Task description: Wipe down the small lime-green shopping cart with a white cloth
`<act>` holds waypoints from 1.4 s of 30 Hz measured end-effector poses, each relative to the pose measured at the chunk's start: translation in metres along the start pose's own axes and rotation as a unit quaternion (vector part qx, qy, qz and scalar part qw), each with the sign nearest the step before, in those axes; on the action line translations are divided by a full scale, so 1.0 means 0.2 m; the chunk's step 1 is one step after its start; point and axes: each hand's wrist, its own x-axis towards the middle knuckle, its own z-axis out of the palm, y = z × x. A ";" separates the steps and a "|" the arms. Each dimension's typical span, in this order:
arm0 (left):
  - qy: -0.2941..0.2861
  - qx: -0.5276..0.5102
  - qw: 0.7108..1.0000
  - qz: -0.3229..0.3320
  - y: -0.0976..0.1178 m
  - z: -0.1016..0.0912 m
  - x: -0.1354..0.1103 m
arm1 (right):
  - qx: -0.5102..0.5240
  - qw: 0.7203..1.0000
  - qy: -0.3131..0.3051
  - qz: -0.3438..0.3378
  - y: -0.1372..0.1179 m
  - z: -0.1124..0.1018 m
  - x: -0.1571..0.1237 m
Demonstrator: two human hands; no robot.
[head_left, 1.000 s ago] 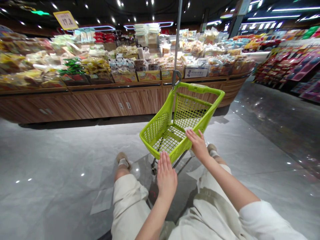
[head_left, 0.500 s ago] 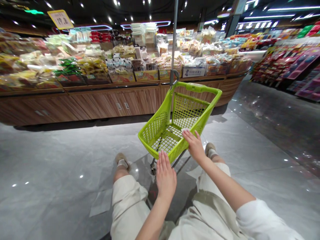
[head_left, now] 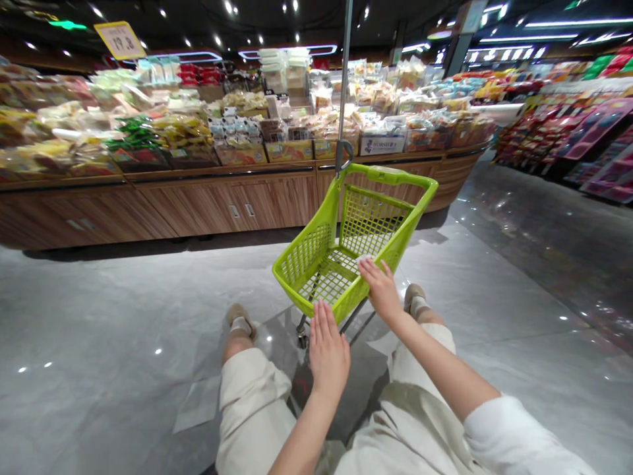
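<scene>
At lower centre, the left hand [head_left: 329, 353], fingers straight, clasps nothing visible beside the green cart [head_left: 350, 301] mid-frame, whose long axis runs upper-right; the right hand [head_left: 383, 293], farther along, covers a white wipe [head_left: 364, 258], pinch unclear.

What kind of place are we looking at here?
Most likely a supermarket: there's a green shopping cart, a wooden counter piled with packaged goods, and a price sign reading 19.8.
</scene>
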 end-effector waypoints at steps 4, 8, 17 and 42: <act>0.000 0.010 1.000 -0.001 -0.01 0.01 -0.01 | 0.049 0.989 -0.033 -0.133 -0.30 0.03 -0.14; 0.000 0.007 1.000 0.018 -0.06 -0.02 -0.01 | 0.060 0.982 -0.048 -0.174 -0.18 -0.01 -0.11; -0.002 0.020 0.999 0.049 -0.14 -0.04 -0.02 | 0.025 1.000 0.004 -0.012 0.08 0.01 -0.02; -0.045 0.041 0.992 0.108 -0.06 -0.11 0.31 | -0.104 0.993 0.064 -0.001 0.25 -0.36 0.00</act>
